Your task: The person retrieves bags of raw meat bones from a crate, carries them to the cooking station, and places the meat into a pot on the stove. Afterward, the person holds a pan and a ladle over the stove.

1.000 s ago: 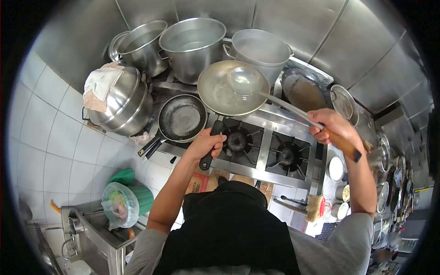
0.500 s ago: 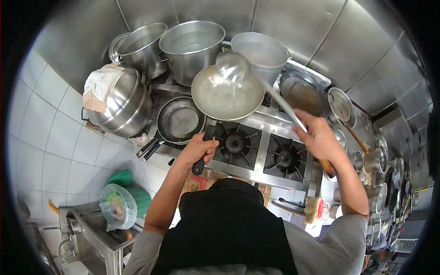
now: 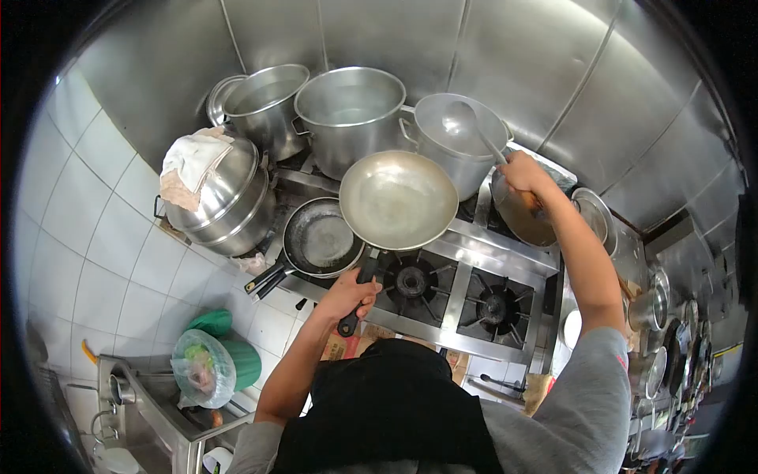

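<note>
My left hand (image 3: 349,298) is wrapped round the black handle of a light-coloured frying pan (image 3: 399,201), which is held level above the stove. In my right hand (image 3: 527,175) is the handle of a metal ladle (image 3: 460,120). The ladle's bowl is over the mouth of the right-hand stock pot (image 3: 450,154); whether it touches the contents I cannot tell. Left of the held pan, a dark frying pan (image 3: 320,237) rests on the stove, apparently stacked on another.
Gas burners (image 3: 412,278) sit at the stove's front. Behind stand a large pot (image 3: 351,142) of clear liquid and another pot (image 3: 272,118). A steamer (image 3: 225,209) with a cloth is at left. A green bin (image 3: 246,359) stands beside the sink (image 3: 170,419).
The ladle has moved from over the held frying pan to the stock pot behind, as my right hand reached forward. My left hand keeps its hold on the frying pan.
</note>
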Demonstrator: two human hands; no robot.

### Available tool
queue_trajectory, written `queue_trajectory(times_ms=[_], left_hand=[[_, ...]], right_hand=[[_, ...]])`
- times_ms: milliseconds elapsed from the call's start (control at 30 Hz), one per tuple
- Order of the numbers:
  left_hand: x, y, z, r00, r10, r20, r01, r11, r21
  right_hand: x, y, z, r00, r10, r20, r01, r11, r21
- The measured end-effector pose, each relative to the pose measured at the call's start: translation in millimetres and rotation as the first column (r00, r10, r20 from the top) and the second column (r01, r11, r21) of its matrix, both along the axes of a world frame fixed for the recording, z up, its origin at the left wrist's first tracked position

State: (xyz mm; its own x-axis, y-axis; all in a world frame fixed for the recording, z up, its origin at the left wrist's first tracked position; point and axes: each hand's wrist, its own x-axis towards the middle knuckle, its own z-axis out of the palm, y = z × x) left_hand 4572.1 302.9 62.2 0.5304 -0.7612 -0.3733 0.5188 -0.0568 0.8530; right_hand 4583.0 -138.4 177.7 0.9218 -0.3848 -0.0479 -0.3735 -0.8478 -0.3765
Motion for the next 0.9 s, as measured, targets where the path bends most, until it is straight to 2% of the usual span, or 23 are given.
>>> queue_trajectory(times_ms=[67, 100, 167, 200, 300, 433, 567, 600, 633, 767, 900], left_hand=[[-1.4, 1.1, 5.6, 1.0, 0.017, 0.01, -0.018, 1.0, 0.016], [-1.2, 2.6, 3.0, 1.0, 0.009, 0.023, -0.009, 1.0, 0.021], [1.7, 5.7, -2.6, 0.998, -0.004, 0.056, 0.002, 1.0, 0.025], [2.3, 7.1, -1.8, 0.998, 0.0, 0.058, -0.002, 1.0, 0.025], [1.6, 11.7, 0.2, 0.999, 0.017, 0.039, -0.018, 0.999, 0.037], [0.5, 14.9, 7.4, 0.998, 0.057, 0.002, -0.058, 0.996, 0.066], [1.2, 20.4, 6.6, 0.995, 0.099, -0.004, -0.099, 0.994, 0.04], [0.7, 22.6, 5.6, 0.995, 0.104, 0.005, -0.104, 0.994, 0.03], [1.2, 24.7, 4.9, 0.994, 0.112, 0.012, -0.112, 0.993, 0.021], [-1.9, 43.5, -0.6, 0.989, 0.148, 0.028, -0.148, 0.989, -0.022], [-15.3, 78.0, 0.8, 0.975, 0.224, 0.001, -0.224, 0.975, -0.01]], right_hand=[[7.0, -0.2, -2.3, 0.996, -0.044, -0.084, 0.067, 0.955, 0.288], [8.5, -11.3, -10.6, 0.988, -0.093, -0.124, 0.145, 0.836, 0.529], [14.0, -30.8, -17.3, 0.963, -0.144, -0.228, 0.268, 0.422, 0.866], [6.2, -7.3, 6.0, 0.939, -0.22, -0.264, 0.317, 0.259, 0.912], [1.1, -13.8, 19.0, 0.943, -0.169, -0.285, 0.292, 0.016, 0.956], [-25.2, 0.8, 61.9, 0.97, -0.16, -0.183, 0.201, 0.102, 0.974], [-51.2, 25.5, 102.8, 0.978, -0.139, -0.155, 0.18, 0.19, 0.965], [-57.3, 33.1, 110.9, 0.983, -0.114, -0.142, 0.167, 0.262, 0.95], [-63.6, 40.3, 115.4, 0.985, -0.104, -0.136, 0.16, 0.278, 0.947], [-82.0, 81.7, 119.8, 0.989, -0.018, -0.144, 0.142, 0.346, 0.928], [-92.9, 135.4, 96.4, 0.985, 0.099, -0.138, 0.085, 0.415, 0.906]])
